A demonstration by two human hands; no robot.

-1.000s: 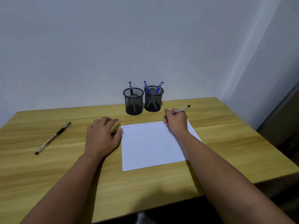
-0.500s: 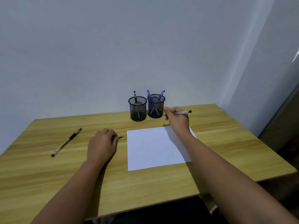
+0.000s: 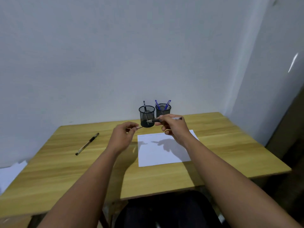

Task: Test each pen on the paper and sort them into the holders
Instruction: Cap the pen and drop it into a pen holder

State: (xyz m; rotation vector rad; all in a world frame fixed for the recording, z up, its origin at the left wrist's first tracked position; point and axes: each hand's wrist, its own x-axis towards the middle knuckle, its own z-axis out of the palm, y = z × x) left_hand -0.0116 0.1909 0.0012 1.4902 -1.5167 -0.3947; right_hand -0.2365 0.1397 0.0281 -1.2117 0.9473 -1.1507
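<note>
My right hand [image 3: 175,127] holds a pen [image 3: 176,118] level above the far edge of the white paper [image 3: 164,153], its tip pointing left. My left hand [image 3: 122,137] is raised beside it and pinches a small pen cap [image 3: 139,128], a short gap from the pen's tip. Two black mesh holders stand at the back of the table: the left holder [image 3: 146,115] has one black pen, the right holder [image 3: 163,109] has two blue pens. Another black pen [image 3: 87,143] lies on the table at the left.
The wooden table [image 3: 65,170] stands against a white wall, with a corner at the right. White sheets [image 3: 9,173] lie beyond the table's left edge. My dark-clothed legs show below the near edge.
Both hands have lifted off the table. The right hand took the pen off the paper and turned it level; the left hand rose with the cap toward the pen's tip.
</note>
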